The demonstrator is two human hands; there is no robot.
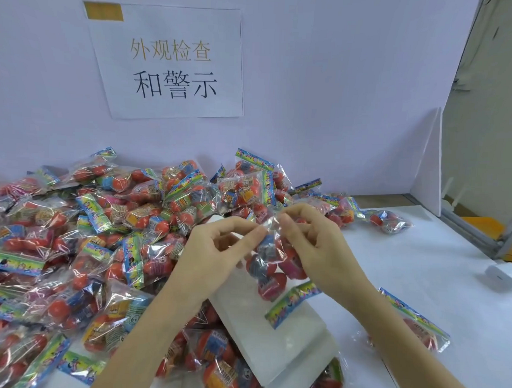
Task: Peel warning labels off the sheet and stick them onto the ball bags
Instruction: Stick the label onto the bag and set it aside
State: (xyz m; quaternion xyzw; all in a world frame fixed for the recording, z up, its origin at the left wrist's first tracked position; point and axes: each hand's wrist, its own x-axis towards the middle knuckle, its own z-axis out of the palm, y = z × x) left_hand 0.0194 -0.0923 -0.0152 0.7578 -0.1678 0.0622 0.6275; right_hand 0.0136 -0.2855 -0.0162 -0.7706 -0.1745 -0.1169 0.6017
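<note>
Above the label sheet (262, 324), both hands' fingers (255, 233) pinch one ball bag (271, 261); slippery film could crease the label.

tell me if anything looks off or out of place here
Mostly a messy but normal station. The label sheet lies half buried, with bags from the pile on its lower edge. One bag sits apart at the far right. Both hands pinch the held bag by its top.

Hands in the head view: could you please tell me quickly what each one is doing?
Left hand: pinches the top edge of the ball bag.
Right hand: pinches the same bag's top edge.
</note>
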